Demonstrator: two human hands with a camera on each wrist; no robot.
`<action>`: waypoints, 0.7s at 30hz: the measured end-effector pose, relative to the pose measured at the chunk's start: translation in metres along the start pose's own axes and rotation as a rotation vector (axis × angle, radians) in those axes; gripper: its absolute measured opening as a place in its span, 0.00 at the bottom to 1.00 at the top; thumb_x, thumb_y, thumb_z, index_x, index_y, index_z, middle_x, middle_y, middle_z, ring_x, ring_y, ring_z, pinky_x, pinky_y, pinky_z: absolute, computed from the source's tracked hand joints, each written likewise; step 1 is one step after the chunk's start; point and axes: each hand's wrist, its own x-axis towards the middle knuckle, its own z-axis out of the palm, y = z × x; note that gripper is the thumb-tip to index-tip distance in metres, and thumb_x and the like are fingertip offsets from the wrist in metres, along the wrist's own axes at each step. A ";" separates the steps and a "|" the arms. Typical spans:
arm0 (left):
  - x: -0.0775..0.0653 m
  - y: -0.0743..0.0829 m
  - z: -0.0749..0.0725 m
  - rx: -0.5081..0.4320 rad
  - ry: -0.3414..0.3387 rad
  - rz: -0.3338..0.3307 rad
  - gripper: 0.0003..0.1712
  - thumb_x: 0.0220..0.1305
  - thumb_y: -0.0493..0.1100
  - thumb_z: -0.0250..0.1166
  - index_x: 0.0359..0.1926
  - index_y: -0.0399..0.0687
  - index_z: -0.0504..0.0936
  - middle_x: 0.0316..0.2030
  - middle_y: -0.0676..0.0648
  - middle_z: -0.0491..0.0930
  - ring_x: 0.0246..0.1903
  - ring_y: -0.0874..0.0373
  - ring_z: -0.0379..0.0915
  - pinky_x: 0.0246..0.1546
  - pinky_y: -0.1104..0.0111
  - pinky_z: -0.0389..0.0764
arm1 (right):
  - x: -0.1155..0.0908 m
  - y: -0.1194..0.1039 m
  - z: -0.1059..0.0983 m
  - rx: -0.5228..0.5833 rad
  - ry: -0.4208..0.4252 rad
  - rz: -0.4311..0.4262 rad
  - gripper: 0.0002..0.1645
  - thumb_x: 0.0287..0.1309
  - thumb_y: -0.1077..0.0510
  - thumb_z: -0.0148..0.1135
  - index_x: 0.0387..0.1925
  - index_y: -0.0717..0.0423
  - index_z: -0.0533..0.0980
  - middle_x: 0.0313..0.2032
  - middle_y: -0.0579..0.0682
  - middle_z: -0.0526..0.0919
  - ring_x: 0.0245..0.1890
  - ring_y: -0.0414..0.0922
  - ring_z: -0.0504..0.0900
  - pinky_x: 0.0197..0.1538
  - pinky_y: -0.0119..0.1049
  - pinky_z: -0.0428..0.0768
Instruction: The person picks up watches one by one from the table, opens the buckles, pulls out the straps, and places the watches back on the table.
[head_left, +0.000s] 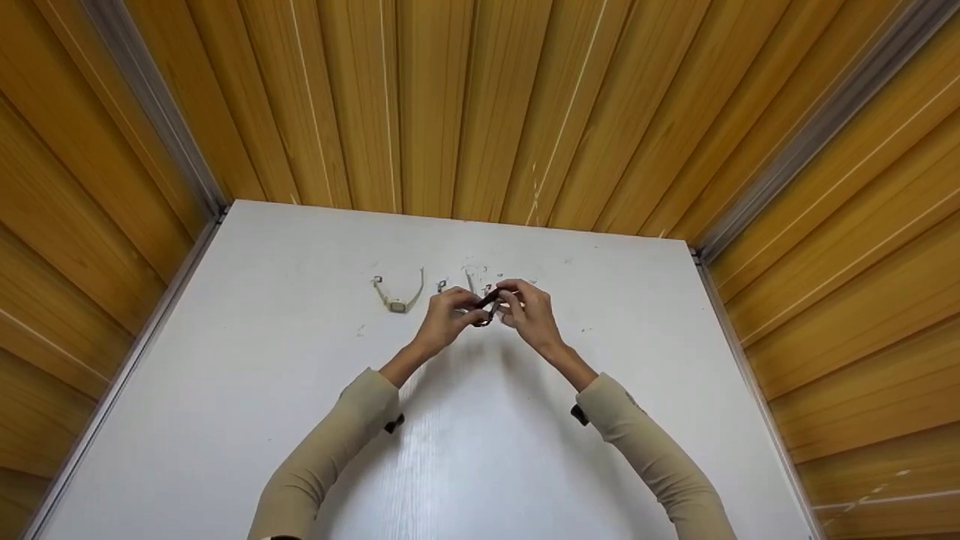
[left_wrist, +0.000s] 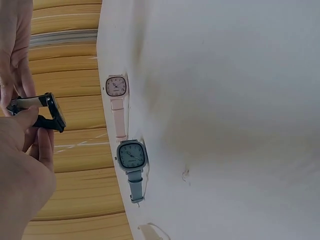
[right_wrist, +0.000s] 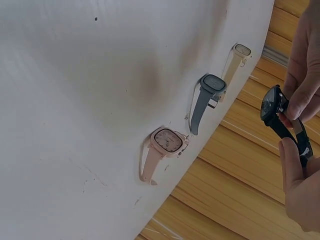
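A black wristwatch is held up between both hands, with its strap looped. My left hand pinches it from the left. From the other side my right hand grips the strap, its thumb and fingers on the band. In the right wrist view the dial of the black wristwatch faces left, and the buckle end lies by my right hand. A pale yellow watch rests on the table left of my hands. A grey-blue watch and a pink watch lie beyond, mostly hidden in the head view.
The white table has small marks on its surface. Yellow wood-patterned panels rise behind its far edge and at both sides, with grey metal posts at the corners.
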 end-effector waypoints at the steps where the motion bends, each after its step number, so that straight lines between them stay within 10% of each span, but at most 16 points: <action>1: 0.000 0.001 0.000 0.002 0.002 -0.006 0.09 0.58 0.31 0.74 0.39 0.29 0.87 0.38 0.34 0.84 0.41 0.40 0.86 0.44 0.52 0.89 | 0.001 0.000 -0.001 0.004 -0.007 0.010 0.11 0.70 0.66 0.59 0.47 0.71 0.80 0.44 0.64 0.87 0.40 0.58 0.90 0.43 0.46 0.89; 11: 0.000 0.000 -0.004 0.115 -0.013 0.020 0.09 0.57 0.33 0.75 0.39 0.32 0.88 0.38 0.37 0.86 0.41 0.44 0.86 0.43 0.62 0.89 | 0.003 0.001 -0.007 -0.067 -0.182 -0.037 0.16 0.68 0.66 0.62 0.54 0.70 0.80 0.47 0.63 0.84 0.47 0.57 0.87 0.47 0.38 0.89; 21: -0.002 -0.007 -0.004 0.186 -0.001 0.079 0.08 0.56 0.34 0.76 0.38 0.35 0.90 0.37 0.39 0.87 0.40 0.47 0.86 0.45 0.60 0.87 | -0.005 0.007 0.008 -0.012 -0.039 -0.034 0.09 0.69 0.67 0.61 0.46 0.68 0.81 0.41 0.60 0.85 0.37 0.53 0.88 0.36 0.33 0.88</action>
